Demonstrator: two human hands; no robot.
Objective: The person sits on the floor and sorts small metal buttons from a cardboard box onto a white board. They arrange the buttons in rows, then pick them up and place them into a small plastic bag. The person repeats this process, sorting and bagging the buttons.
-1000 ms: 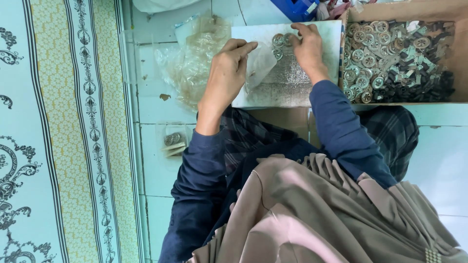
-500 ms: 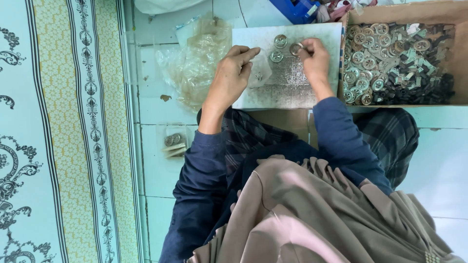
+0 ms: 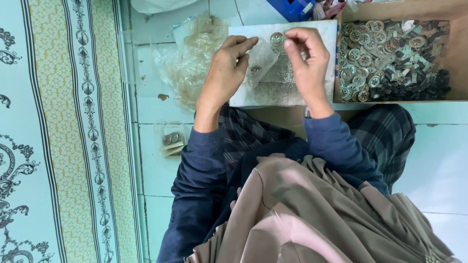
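a small round silver disc (image 3: 277, 39) pinched above a clear plastic bag (image 3: 261, 61), held open.

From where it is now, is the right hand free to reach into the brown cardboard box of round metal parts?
Probably yes: the right hand is just beside the open-topped cardboard box, nothing between them, though its fingertips pinch a round metal disc.

My hands (image 3: 273, 63) work over the white board (image 3: 292, 87). To the right the cardboard box wall (image 3: 337, 63) closes the way. To the left a heap of clear bags (image 3: 195, 63) lies close. Bare floor tiles (image 3: 438, 160) beside my right knee give free room.
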